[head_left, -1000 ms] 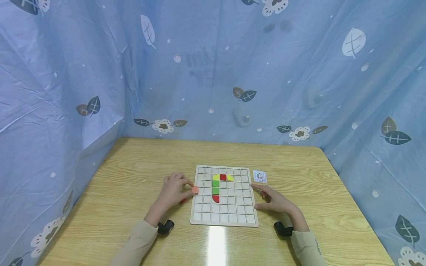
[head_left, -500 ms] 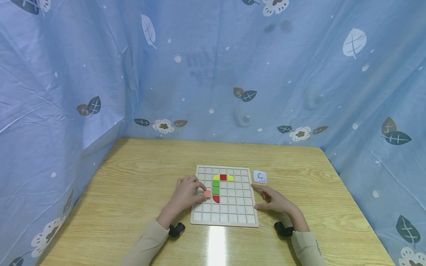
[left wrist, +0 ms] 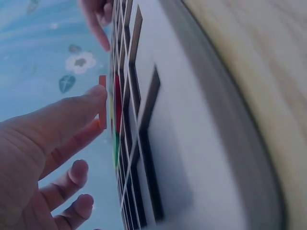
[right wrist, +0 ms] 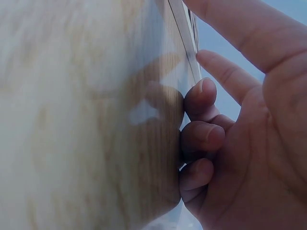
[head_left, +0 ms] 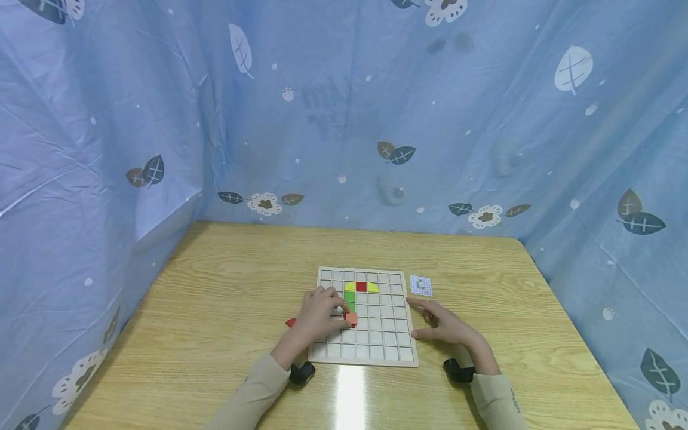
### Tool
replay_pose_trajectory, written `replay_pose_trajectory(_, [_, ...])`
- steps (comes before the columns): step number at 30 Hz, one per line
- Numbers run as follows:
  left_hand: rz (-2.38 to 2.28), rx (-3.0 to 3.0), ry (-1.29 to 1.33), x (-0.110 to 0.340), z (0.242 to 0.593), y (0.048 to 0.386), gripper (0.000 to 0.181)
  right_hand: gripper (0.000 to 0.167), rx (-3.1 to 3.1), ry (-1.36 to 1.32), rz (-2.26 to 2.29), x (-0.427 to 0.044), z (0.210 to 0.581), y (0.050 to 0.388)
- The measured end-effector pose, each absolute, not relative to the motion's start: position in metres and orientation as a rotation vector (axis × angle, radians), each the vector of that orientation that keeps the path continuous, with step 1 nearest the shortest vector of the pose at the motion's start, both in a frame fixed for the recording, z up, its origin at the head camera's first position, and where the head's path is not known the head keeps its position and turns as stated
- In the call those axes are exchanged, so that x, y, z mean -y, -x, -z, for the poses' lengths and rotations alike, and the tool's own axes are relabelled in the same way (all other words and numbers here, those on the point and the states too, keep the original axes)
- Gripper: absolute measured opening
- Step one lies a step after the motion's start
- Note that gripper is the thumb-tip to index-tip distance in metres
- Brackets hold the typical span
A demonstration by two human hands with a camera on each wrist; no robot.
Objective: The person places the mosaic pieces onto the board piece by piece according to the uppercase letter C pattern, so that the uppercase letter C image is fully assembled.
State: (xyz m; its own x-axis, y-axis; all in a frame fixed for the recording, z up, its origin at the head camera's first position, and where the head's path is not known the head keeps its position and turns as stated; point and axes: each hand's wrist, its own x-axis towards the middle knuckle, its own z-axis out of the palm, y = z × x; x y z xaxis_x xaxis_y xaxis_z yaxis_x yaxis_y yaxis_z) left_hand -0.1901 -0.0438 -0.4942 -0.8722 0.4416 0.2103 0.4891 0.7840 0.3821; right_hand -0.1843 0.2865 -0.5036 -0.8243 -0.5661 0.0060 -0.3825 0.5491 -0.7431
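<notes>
My left hand (head_left: 321, 313) pinches an orange square tile (head_left: 352, 318) between thumb and forefinger over the white gridded board (head_left: 389, 325). In the left wrist view the tile (left wrist: 102, 114) stands slightly apart from the board's face. Beneath it, a red rounded piece (head_left: 353, 326) is mostly hidden. Above lie two green squares (head_left: 349, 296), a red square (head_left: 361, 286) and two yellow rounded pieces (head_left: 373, 288), set in the grid. With thumb and forefinger extended, my right hand (head_left: 443, 325) touches the board's right edge. Its other fingers (right wrist: 204, 134) are bent against the table.
A small printed card (head_left: 421, 285) lies right of the board. Another red piece (head_left: 291, 322) sits on the wooden table (head_left: 231, 263), partly behind the left hand. Patterned blue cloth (head_left: 344, 119) surrounds the table at the back and sides.
My left hand has carried the orange tile rightward from the board's left edge to over the red rounded piece. The right hand has stayed still.
</notes>
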Motion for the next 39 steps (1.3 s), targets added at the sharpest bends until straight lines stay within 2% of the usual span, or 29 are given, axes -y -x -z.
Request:
replay_pose_trajectory(23, [0.657, 2.891, 0.804, 0.020, 0.496, 0.189, 0.024, 0.075, -2.564, 0.780, 1.096, -0.288, 0.501, 0.186])
replay_pose_trajectory(39, [0.671, 2.818, 0.760, 0.037, 0.499, 0.184, 0.025, 0.072, -2.568, 0.767, 1.106, -0.282, 0.499, 0.183])
